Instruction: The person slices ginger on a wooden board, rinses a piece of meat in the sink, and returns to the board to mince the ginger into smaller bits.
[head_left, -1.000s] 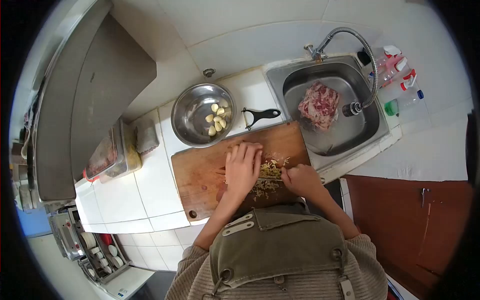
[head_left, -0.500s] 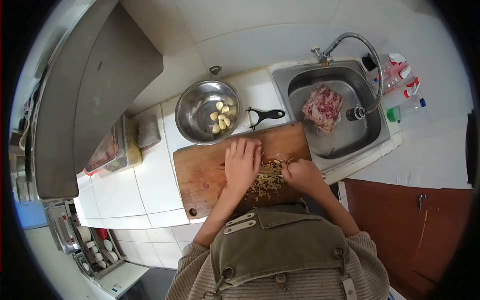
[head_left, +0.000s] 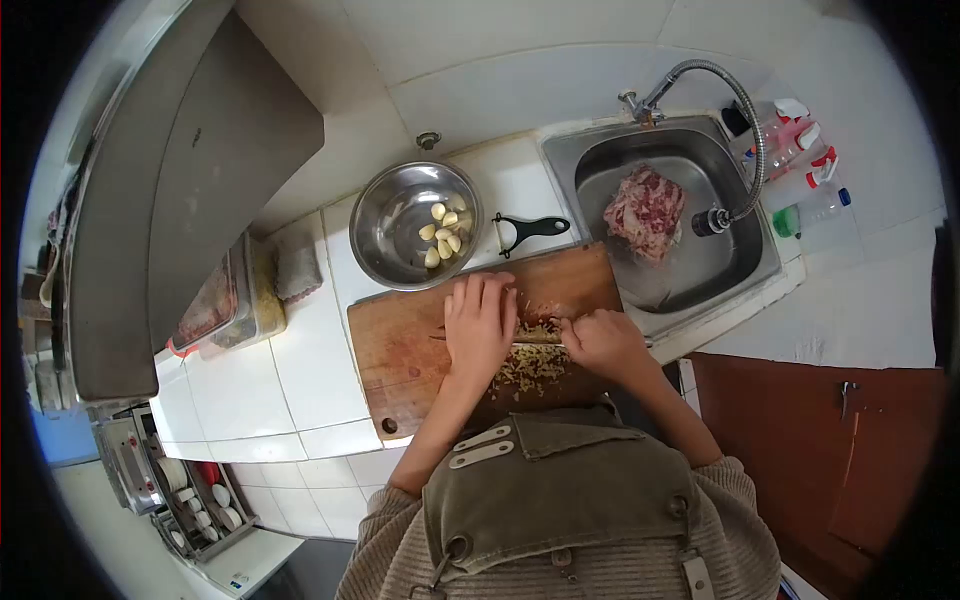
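My right hand (head_left: pixel 603 343) is closed round the handle end of a kitchen knife (head_left: pixel 541 346), whose thin blade runs leftward across the wooden cutting board (head_left: pixel 385 345). My left hand (head_left: pixel 482 325) lies over the blade toward its tip, fingers stretched out and side by side, and it hides part of the knife. Yellowish minced bits (head_left: pixel 530 370), perhaps ginger or garlic, are spread on both sides of the blade. Beyond the board, a steel bowl (head_left: pixel 385 225) holds several peeled garlic cloves (head_left: pixel 443 235). A black peeler (head_left: pixel 535 228) lies beside the bowl.
At the right, a steel sink (head_left: pixel 725 270) holds a piece of raw meat (head_left: pixel 645 215) below a flexible faucet (head_left: pixel 755 130). Several spray bottles (head_left: pixel 800 165) stand past it. Plastic food containers (head_left: pixel 260 295) sit at the left, under a range hood (head_left: pixel 225 170).
My left hand has shifted slightly leftward, and the knife's tip now shows past it. My right hand has moved a little, still gripping the knife. Some minced bits lie differently around the blade.
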